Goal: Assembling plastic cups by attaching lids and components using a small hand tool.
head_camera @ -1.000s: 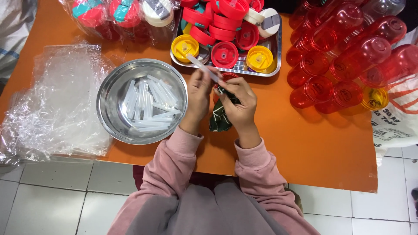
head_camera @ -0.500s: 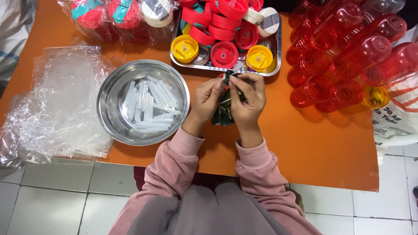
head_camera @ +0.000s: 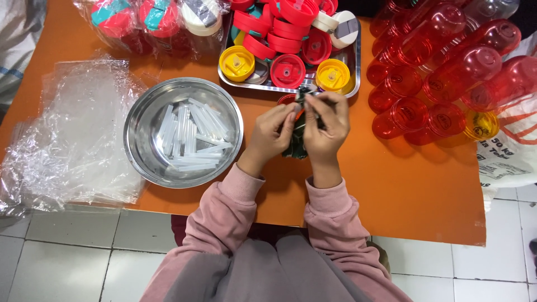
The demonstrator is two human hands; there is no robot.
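While your two hands meet over the orange table, your left hand and your right hand both pinch a dark green patterned item with a red lid showing at its top edge; the fingers of each hand are curled closed around it, and what exactly sits between your fingertips is too small to tell. That item hangs just above the tabletop, just in front of the metal tray, which carries red lids and yellow lids stacked loosely. To your left, just beside your left hand, stands a round steel bowl holding a heap of clear plastic tubes. Farther left lies a pile of crumpled clear plastic bags reaching the table edge. To your right, well apart from your hands, red translucent bottles lie stacked on their sides. At the far edge, a clear bag holds finished bottles with pink and teal tops. Your pink sleeves rest at the near table edge.
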